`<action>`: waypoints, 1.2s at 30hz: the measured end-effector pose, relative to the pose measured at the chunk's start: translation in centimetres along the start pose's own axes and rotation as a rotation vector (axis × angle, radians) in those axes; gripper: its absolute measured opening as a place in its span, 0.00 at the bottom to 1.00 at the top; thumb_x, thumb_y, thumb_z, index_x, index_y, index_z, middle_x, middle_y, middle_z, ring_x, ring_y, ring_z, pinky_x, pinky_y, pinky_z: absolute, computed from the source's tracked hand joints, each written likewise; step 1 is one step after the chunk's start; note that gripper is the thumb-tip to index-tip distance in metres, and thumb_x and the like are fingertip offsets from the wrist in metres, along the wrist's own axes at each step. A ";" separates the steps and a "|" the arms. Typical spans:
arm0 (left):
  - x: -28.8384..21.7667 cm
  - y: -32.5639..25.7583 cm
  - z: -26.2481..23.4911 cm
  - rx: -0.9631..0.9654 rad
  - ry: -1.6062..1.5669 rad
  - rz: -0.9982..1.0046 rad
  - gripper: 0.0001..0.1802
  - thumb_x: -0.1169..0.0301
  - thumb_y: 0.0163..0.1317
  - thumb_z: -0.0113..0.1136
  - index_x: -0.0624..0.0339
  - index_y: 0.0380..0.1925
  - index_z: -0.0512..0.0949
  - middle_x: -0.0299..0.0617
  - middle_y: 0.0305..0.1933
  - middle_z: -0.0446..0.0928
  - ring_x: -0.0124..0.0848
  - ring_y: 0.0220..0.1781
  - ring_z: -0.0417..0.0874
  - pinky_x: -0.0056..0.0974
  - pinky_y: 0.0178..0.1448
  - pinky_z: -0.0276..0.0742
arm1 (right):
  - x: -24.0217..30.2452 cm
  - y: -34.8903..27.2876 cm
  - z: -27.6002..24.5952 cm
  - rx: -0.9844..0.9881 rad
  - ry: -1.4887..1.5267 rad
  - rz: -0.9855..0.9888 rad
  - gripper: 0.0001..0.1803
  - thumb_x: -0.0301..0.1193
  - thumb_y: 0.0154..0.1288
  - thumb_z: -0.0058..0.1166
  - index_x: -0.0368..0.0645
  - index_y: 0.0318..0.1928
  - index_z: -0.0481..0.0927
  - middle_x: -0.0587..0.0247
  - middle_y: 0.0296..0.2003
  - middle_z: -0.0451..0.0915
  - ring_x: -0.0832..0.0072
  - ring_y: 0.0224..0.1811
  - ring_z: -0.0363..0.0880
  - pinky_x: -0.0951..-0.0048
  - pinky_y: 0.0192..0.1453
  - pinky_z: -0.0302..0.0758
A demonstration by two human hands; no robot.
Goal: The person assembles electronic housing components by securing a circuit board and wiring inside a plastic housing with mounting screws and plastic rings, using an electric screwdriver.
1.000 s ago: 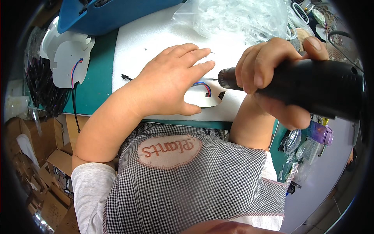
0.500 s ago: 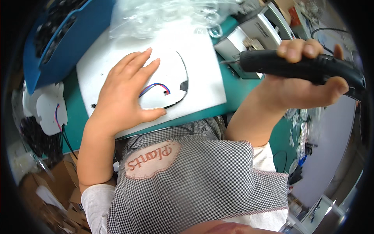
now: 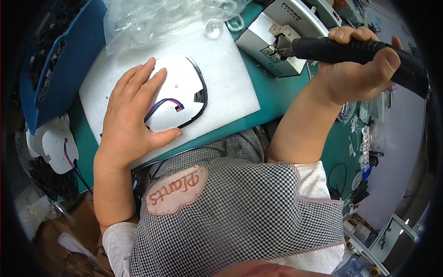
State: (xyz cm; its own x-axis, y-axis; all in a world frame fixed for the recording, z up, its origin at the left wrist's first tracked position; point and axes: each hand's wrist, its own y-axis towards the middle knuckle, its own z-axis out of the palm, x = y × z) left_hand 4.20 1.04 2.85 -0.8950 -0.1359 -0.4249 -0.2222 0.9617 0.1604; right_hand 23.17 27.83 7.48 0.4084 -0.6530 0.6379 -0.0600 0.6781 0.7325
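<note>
My left hand (image 3: 131, 111) lies spread over the left part of a rounded white panel (image 3: 177, 74) with a black rim, its fingers stretched out. A bundle of red, blue and black wires (image 3: 168, 100) runs from beneath that hand to a small opening in the panel. White foam sheet (image 3: 230, 87) lies under the panel. To the right, my right hand (image 3: 357, 69) grips a black electric screwdriver (image 3: 332, 50), held roughly level. The screwdriver's front end points left and meets the metal pick-up part of a white box-shaped screw feeder (image 3: 277, 60); whether a screw is on the tip cannot be seen.
A blue bin (image 3: 64, 69) of black parts stands at the left, above another white panel (image 3: 60, 147) with wires. Clear plastic bags (image 3: 147, 23) of transparent rings cover the foam's far edge. The green mat (image 3: 258, 111) extends around the foam. Cardboard boxes (image 3: 78, 231) sit lower left.
The screwdriver's tip has come to the screw feeder, from short of it. The whole view has shifted, and more of the feeder shows. My left hand stays spread on the panel.
</note>
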 end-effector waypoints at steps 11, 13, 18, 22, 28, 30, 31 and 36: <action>0.2 -0.4 0.0 0.022 -0.011 -0.034 0.54 0.57 0.27 0.78 0.57 0.63 0.72 0.50 0.70 0.66 0.51 0.70 0.66 0.50 0.72 0.63 | 0.0 -0.4 0.7 0.260 0.247 0.275 0.34 0.59 0.62 0.51 0.47 0.57 0.69 0.54 0.29 0.77 0.66 0.23 0.76 0.62 0.30 0.74; 0.5 -0.6 0.0 0.030 -0.003 -0.062 0.55 0.55 0.28 0.79 0.57 0.64 0.70 0.50 0.70 0.66 0.51 0.71 0.64 0.50 0.73 0.62 | 0.9 -1.5 1.7 0.333 0.447 0.295 0.38 0.64 0.61 0.49 0.47 0.59 0.69 0.55 0.33 0.78 0.67 0.26 0.77 0.63 0.31 0.75; 0.7 -1.1 -0.3 -0.062 0.011 -0.031 0.69 0.34 0.26 0.72 0.59 0.70 0.61 0.56 0.74 0.58 0.54 0.75 0.58 0.53 0.76 0.53 | 1.6 -2.7 4.7 0.612 0.625 0.171 0.46 0.69 0.58 0.50 0.45 0.63 0.66 0.56 0.37 0.75 0.69 0.29 0.77 0.65 0.34 0.76; 0.6 -1.8 -1.0 -0.072 -0.003 -0.135 0.66 0.43 0.28 0.78 0.59 0.70 0.60 0.55 0.73 0.59 0.50 0.76 0.57 0.53 0.78 0.52 | 3.0 -3.7 7.2 0.735 0.675 0.128 0.51 0.71 0.54 0.54 0.46 0.65 0.62 0.59 0.38 0.74 0.71 0.30 0.77 0.66 0.36 0.77; 1.7 -3.1 0.7 -0.081 -0.071 -0.226 0.64 0.47 0.30 0.79 0.60 0.70 0.60 0.54 0.72 0.61 0.50 0.74 0.61 0.48 0.76 0.58 | 3.5 -5.4 10.3 0.806 0.726 0.141 0.54 0.71 0.50 0.58 0.48 0.66 0.58 0.62 0.38 0.74 0.72 0.30 0.77 0.67 0.36 0.76; 2.0 -3.3 1.0 -0.097 -0.116 -0.231 0.62 0.49 0.33 0.80 0.62 0.69 0.60 0.54 0.71 0.62 0.49 0.73 0.62 0.47 0.75 0.60 | 3.1 -5.7 11.0 0.844 0.754 0.121 0.53 0.71 0.52 0.56 0.48 0.67 0.58 0.61 0.39 0.74 0.72 0.30 0.77 0.67 0.35 0.76; 2.2 -3.2 1.1 -0.098 -0.149 -0.222 0.62 0.49 0.33 0.80 0.62 0.68 0.60 0.54 0.71 0.62 0.49 0.72 0.63 0.47 0.74 0.62 | 2.9 -5.7 11.2 0.863 0.763 0.109 0.53 0.71 0.53 0.56 0.48 0.67 0.58 0.60 0.39 0.74 0.71 0.30 0.77 0.67 0.35 0.76; 3.0 -2.8 1.3 -0.124 -0.198 -0.188 0.64 0.49 0.28 0.81 0.57 0.69 0.61 0.50 0.71 0.65 0.48 0.71 0.65 0.47 0.73 0.62 | 2.3 -5.6 12.2 0.952 0.760 0.069 0.51 0.71 0.57 0.50 0.47 0.69 0.58 0.58 0.41 0.75 0.70 0.30 0.77 0.67 0.34 0.75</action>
State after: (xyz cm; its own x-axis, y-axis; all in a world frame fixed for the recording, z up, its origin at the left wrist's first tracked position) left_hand 2.61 -1.74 -0.05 -0.7437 -0.2476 -0.6210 -0.4331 0.8860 0.1653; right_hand 13.37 18.38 7.71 0.7875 -0.0456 0.6146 -0.6159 -0.0231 0.7875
